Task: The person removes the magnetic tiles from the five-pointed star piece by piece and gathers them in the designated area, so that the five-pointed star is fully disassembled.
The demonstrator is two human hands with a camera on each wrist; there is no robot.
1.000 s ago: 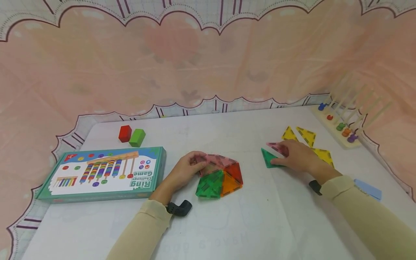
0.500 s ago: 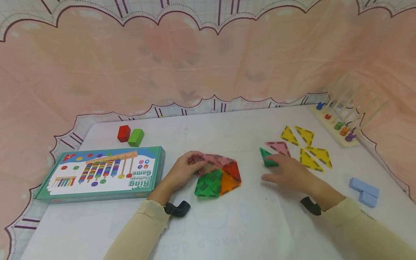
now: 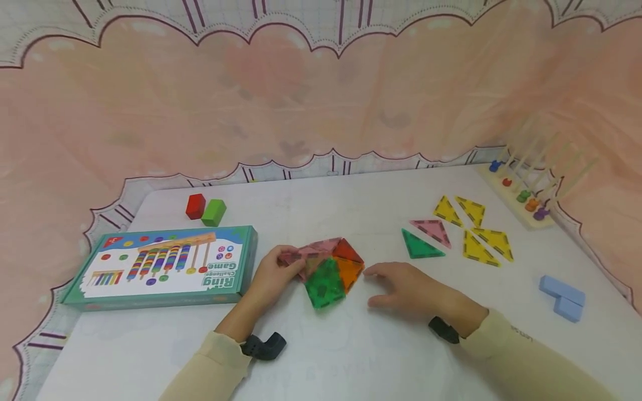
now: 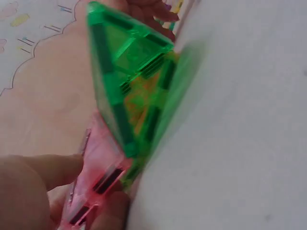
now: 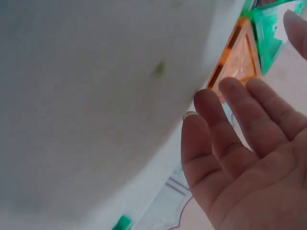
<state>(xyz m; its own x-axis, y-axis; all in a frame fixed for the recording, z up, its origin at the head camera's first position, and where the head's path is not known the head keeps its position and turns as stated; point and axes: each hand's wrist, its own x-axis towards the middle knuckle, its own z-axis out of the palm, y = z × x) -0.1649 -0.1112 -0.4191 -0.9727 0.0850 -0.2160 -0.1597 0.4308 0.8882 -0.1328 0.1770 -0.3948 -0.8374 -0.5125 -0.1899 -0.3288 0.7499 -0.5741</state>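
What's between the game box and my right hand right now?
In the head view, the left hand and the tile build it grips lie between the game box and the right hand.

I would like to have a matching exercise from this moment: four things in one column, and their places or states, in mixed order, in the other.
Things
1. left hand
2. right hand
3. red block
4. loose pink tile

Places or states
A. near the orange tile, holding nothing
B. between the loose green tile and the yellow tiles
C. pinching the joined tiles
D. beside the green block

Right pairs: 1-C, 2-A, 3-D, 4-B
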